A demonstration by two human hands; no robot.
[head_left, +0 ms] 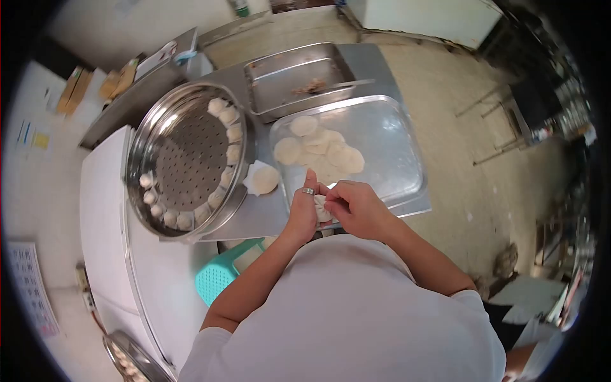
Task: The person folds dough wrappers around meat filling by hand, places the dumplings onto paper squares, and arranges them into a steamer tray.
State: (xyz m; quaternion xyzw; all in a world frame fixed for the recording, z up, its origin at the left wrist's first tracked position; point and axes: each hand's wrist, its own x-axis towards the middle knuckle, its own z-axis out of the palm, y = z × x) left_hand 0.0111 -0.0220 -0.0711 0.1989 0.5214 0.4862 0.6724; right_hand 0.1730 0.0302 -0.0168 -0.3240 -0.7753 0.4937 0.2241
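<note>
My left hand (307, 207), with a ring on one finger, is wrapped round a pleated dough bun (323, 209). From the right, my right hand (354, 207) pinches the top of the same bun. Just beyond both hands, flat round dough wrappers (318, 148) overlap on a shiny metal tray (394, 153). Left of my hands, a single round of dough (265, 180) rests on white paper. Farther left stands a round perforated steamer pan (191, 149), with several formed buns (184, 221) along its right and lower edge.
Behind the tray sits a deep rectangular pan (273, 76) with a little filling (310, 87). A turquoise basket (216, 277) is below the table edge at left. A stool (531, 105) stands on the floor at right. Part of another person's arm (520, 361) shows at lower right.
</note>
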